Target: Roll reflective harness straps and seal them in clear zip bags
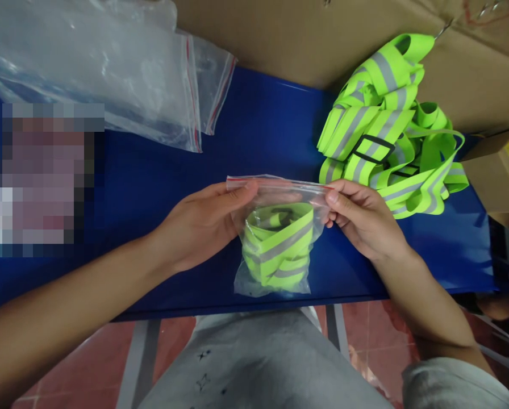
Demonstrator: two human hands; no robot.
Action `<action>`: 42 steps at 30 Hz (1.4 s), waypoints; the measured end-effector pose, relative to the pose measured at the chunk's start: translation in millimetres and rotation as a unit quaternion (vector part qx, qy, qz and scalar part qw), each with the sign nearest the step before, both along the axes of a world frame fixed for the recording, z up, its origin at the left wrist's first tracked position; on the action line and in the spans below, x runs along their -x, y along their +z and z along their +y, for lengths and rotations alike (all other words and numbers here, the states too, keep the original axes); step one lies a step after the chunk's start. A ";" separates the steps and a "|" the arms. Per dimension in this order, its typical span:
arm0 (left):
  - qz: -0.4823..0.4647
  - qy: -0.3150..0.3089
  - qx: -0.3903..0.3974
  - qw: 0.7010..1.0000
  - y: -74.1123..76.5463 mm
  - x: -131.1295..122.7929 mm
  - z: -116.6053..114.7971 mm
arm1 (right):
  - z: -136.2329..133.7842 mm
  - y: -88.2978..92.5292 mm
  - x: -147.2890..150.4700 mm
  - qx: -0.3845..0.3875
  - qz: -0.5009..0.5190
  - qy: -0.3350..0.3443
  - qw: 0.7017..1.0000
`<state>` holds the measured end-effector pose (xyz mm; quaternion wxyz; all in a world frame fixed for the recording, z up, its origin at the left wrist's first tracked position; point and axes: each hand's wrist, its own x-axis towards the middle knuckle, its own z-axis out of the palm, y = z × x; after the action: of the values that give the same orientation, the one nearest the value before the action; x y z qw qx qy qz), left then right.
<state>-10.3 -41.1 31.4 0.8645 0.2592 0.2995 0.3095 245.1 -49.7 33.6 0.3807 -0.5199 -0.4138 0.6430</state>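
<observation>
The left hand (203,224) and the right hand (365,218) hold a small clear zip bag (275,278) over the near edge of the blue table (152,187). The fingers of each hand pinch one end of the bag's red-lined top strip, the left at its 10 o'clock corner and the right at its 2 o'clock corner. Inside the bag sits a folded neon-green reflective band (280,244) with grey stripes, filling most of it.

At 1 o'clock from the bag lies a loose heap of the same green bands (386,130) with a black buckle showing. The heap's lower end is just beside the right hand's knuckles. At 10 to 11 o'clock, well apart, lies a stack of empty clear zip bags (109,74). A sheet of brown cardboard (301,34) runs along the far side at 12 o'clock, and a small cardboard box (497,170) stands at 3 o'clock by the table's end. At 9 o'clock there is a blurred patch that cannot be made out. The table between the hands and these things lies bare.
</observation>
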 end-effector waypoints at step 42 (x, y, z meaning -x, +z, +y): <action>0.153 -0.065 -0.148 0.975 2.3 -1.0 -9.0 | -14.1 0.8 11.2 -0.167 -0.162 0.029 0.972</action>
<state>-9.3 -50.1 33.7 0.7788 0.4473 0.3612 0.2507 233.8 -63.9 34.5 0.3714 -0.5339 -0.5864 0.4829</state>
